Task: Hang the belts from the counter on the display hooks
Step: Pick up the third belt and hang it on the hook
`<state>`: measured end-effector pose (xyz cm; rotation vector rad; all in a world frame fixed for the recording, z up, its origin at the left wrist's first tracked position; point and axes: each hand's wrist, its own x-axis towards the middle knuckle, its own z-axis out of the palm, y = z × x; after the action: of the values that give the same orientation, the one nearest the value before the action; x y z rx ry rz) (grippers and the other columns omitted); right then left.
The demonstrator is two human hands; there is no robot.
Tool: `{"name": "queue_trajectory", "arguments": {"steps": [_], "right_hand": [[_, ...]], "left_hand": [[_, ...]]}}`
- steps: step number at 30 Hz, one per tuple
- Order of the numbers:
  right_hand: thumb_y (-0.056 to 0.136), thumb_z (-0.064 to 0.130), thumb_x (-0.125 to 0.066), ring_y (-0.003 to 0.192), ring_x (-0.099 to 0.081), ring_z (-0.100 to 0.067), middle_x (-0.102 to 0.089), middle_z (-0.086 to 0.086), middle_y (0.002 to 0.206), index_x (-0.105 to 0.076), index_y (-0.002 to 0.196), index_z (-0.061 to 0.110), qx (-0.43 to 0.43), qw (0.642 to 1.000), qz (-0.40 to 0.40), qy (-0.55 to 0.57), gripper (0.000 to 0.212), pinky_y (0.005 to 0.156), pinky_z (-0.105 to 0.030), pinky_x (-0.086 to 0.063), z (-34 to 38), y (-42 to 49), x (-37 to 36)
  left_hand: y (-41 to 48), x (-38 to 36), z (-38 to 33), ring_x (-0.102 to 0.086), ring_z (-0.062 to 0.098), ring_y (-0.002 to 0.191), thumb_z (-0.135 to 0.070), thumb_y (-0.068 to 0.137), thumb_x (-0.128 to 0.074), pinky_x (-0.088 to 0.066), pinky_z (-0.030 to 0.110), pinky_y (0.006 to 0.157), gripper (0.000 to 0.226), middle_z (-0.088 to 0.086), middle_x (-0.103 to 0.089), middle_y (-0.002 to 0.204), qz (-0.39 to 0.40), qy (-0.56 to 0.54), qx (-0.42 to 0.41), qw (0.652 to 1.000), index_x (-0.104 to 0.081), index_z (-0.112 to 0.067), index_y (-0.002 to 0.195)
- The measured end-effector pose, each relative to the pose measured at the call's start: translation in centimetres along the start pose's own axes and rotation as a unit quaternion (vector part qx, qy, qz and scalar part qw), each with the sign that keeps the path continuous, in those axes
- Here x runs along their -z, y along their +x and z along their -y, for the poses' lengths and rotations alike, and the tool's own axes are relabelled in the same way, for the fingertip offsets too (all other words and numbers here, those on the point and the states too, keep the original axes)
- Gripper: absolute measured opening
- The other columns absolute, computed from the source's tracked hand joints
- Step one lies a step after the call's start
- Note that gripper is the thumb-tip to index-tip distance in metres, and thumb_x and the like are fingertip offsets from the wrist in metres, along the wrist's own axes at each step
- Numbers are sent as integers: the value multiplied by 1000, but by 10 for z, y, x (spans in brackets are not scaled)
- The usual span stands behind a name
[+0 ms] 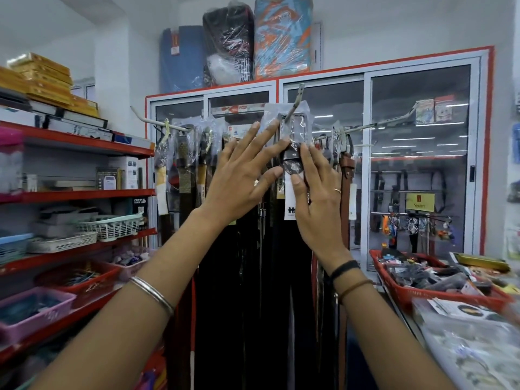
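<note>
1. Head view: both arms reach up to a belt (292, 153) in clear plastic wrap, its buckle end threaded on a hook (295, 106) that juts toward the camera at the middle of the display.
2. Left hand (242, 178): fingers spread wide and straight, fingertips laid against the wrap from the left; nothing is gripped.
3. Right hand (315, 204): thumb and forefinger pinch the belt's dark strap just under the buckle, the other fingers loose beside it.
4. Behind the hands, a rail (174, 126) runs left and right, crowded with more hanging belts (194, 175), black and brown, many in plastic.
5. A glass cabinet (419, 164) with a red frame stands far behind the display; wrapped bundles (281, 35) sit on top of it.
6. Red shelves (84, 144) on the left carry boxes and plastic baskets.
7. Near right, the counter (472, 342) holds a red basket (439, 294) of small goods and packets in clear plastic; motion blur hides whether these are belts.
</note>
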<state>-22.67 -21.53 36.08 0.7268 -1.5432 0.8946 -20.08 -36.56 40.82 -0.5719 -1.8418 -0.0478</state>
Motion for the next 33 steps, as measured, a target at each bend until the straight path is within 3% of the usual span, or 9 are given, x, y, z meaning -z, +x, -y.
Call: {"name": "queue_trajectory", "arguments": {"steps": [4,9,11,15,18,21,24,27,33], "right_hand": [[100,27,-40,139,-26,-13,-32,-1,153,-32,144,25,-3,999,-27,-29,45,114,-21,-16,11,-5,6],[97,25,-46,135,-35,-15,-40,-4,148,-46,137,16,23,994,-89,-64,41,113,-20,-15,56,-33,-1],[95,23,-49,133,-39,-15,-43,-3,146,-49,134,15,40,995,-74,-52,39,111,-28,-23,74,-50,-16],[94,28,-48,134,-40,-15,-44,1,147,-49,134,19,62,996,3,-65,41,109,-32,-28,97,-74,-61],[95,28,-46,138,-35,-16,-40,2,150,-45,137,21,95,989,71,-84,43,109,-33,-30,108,-84,-96],[96,28,-43,144,-25,-15,-31,5,155,-37,141,23,110,979,119,-127,46,109,-33,-28,108,-88,-121],[97,28,-40,146,-17,-15,-25,6,157,-33,144,23,109,970,145,-159,47,112,-36,-28,98,-91,-136],[96,26,-38,146,-13,-15,-21,6,158,-29,145,22,102,965,147,-191,50,114,-38,-25,83,-92,-145],[94,23,-37,147,-14,-18,-15,1,159,-19,148,18,95,951,174,-235,57,115,-43,-31,55,-88,-156]], "left_hand": [[-7,5,-1,-6,15,149,-43,96,-35,-7,42,119,49,-5,-21,159,-4,-54,-14,998,-31,-32,144],[-53,26,14,-20,19,147,-27,97,-43,-19,45,120,40,2,-35,153,-89,-145,19,985,-47,-19,136],[-75,36,33,-23,18,146,-24,97,-43,-23,48,119,38,3,-38,150,-121,-160,44,979,-49,-17,133],[-99,52,73,-28,20,143,-17,97,-42,-20,31,119,36,2,-38,147,-172,-138,85,972,-50,-11,131],[-102,57,102,-27,19,144,-17,98,-41,-19,23,118,40,3,-35,151,-153,-145,112,971,-44,-12,137],[-100,50,124,-16,8,146,-27,98,-36,-15,27,120,49,0,-24,157,-88,-149,109,979,-31,-17,146],[-98,39,137,-11,8,148,-30,99,-33,-16,39,122,52,-8,-16,157,-51,-168,93,980,-21,-20,149],[-94,27,143,-6,1,146,-29,99,-33,-13,33,121,53,-11,-12,157,-43,-176,82,980,-17,-22,149],[-90,3,147,-4,14,150,-27,100,-35,-14,54,120,54,0,-9,162,-42,-157,81,983,-15,-23,150]]}}
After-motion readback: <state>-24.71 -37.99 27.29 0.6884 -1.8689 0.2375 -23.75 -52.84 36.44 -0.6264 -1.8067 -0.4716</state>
